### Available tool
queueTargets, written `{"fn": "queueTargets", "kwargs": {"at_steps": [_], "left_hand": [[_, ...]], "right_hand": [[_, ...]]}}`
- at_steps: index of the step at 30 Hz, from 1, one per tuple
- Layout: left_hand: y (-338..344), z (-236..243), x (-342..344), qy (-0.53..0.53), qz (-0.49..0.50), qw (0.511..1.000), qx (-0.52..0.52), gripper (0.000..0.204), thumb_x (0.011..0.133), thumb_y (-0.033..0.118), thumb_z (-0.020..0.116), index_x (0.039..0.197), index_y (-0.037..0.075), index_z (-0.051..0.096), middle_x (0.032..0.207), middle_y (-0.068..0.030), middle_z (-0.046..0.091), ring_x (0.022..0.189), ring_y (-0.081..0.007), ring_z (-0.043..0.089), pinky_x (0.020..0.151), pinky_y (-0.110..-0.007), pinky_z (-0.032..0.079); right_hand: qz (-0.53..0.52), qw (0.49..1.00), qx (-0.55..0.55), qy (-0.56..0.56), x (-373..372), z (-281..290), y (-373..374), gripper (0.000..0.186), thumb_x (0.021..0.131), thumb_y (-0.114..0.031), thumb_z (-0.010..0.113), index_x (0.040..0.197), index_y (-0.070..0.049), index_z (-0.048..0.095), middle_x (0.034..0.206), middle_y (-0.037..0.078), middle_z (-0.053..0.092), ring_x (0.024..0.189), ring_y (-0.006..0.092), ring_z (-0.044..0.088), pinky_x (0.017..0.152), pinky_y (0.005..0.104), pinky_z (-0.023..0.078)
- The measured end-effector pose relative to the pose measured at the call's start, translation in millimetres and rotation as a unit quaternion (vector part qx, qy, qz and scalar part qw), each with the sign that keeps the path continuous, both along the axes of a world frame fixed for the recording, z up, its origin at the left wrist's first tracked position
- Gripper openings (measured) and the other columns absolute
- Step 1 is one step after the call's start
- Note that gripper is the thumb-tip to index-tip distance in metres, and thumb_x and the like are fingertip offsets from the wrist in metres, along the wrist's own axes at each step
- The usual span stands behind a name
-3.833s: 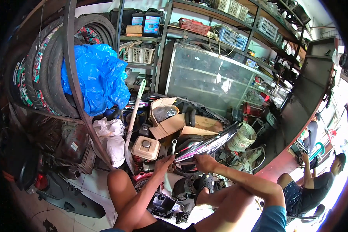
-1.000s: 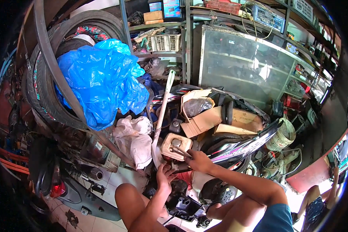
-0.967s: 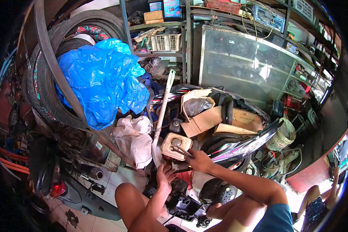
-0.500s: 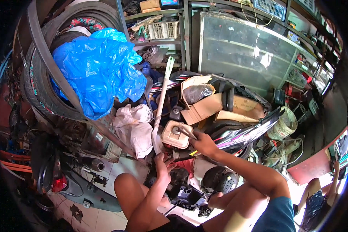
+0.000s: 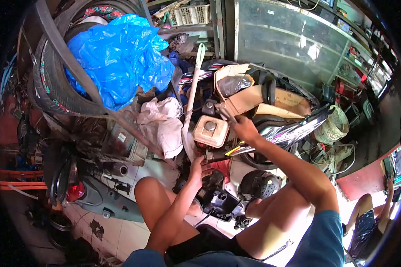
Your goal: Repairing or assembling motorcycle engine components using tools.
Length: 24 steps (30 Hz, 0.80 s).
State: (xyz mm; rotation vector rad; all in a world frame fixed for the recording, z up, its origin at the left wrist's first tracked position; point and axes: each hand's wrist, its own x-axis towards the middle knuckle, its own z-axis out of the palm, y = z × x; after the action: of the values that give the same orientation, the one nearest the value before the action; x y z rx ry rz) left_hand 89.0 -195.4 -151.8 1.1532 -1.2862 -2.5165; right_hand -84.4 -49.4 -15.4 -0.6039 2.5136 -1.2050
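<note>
My right hand is closed around a dark metal tool with two long prongs, much like pliers. Its tips are beside the far right corner of a dirty off-white fuel tank, clear of the round grey cap. Lower down, my left hand has its fingers apart and appears to hold nothing. It is just above a dark engine part and close to the foot of a long pale pole. A red cloth or sheet lies right of that hand.
An open black plastic housing lies between my feet. Cardboard and striped motorcycle panels are heaped to the right. Blue plastic covers tyres at left. A glass cabinet stands behind; another person is far right.
The tool in my right hand has come off the tank's cap, moving up and away. My left hand's fingers have spread. The whole view has shifted, with the scene higher in the picture.
</note>
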Motion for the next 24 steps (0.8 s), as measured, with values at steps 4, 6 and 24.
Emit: {"fn": "queueTargets", "kwargs": {"at_steps": [4, 6, 24], "left_hand": [[2, -5, 12, -0.021, -0.045, 0.999, -0.012, 0.031, 0.089, 0.034, 0.051, 0.109, 0.01, 0.054, 0.093, -0.0051, 0.06, 0.083, -0.0213, 0.062, 0.067, -0.038, 0.051], [6, -6, 13, -0.014, -0.071, 0.997, -0.012, 0.031, 0.089, 0.034, 0.051, 0.109, 0.01, 0.054, 0.094, -0.005, 0.059, 0.082, -0.0205, 0.062, 0.067, -0.037, 0.051], [-76, -37, -46, -0.065, -0.097, 0.694, -0.71, 0.034, 0.075, 0.015, 0.059, 0.107, 0.003, 0.055, 0.107, -0.0202, 0.052, 0.094, -0.04, 0.053, 0.082, -0.046, 0.047]], "right_hand": [[-0.042, 0.99, -0.063, -0.118, 4, 10, -4, 0.058, 0.083, -0.03, 0.057, 0.127, 0.007, 0.048, 0.094, 0.025, 0.065, 0.081, 0.0284, 0.065, 0.072, 0.0361, 0.05], [-0.062, 0.976, -0.121, -0.167, -2, 7, 0, 0.048, 0.085, -0.024, 0.055, 0.124, 0.004, 0.048, 0.079, 0.012, 0.056, 0.06, 0.0177, 0.05, 0.053, 0.0309, 0.041], [-0.096, 0.827, -0.36, -0.421, 14, 67, 85, 0.019, 0.095, -0.018, 0.033, 0.085, -0.013, 0.049, 0.058, -0.008, 0.036, 0.044, 0.0056, 0.03, 0.048, 0.0243, 0.033]]}}
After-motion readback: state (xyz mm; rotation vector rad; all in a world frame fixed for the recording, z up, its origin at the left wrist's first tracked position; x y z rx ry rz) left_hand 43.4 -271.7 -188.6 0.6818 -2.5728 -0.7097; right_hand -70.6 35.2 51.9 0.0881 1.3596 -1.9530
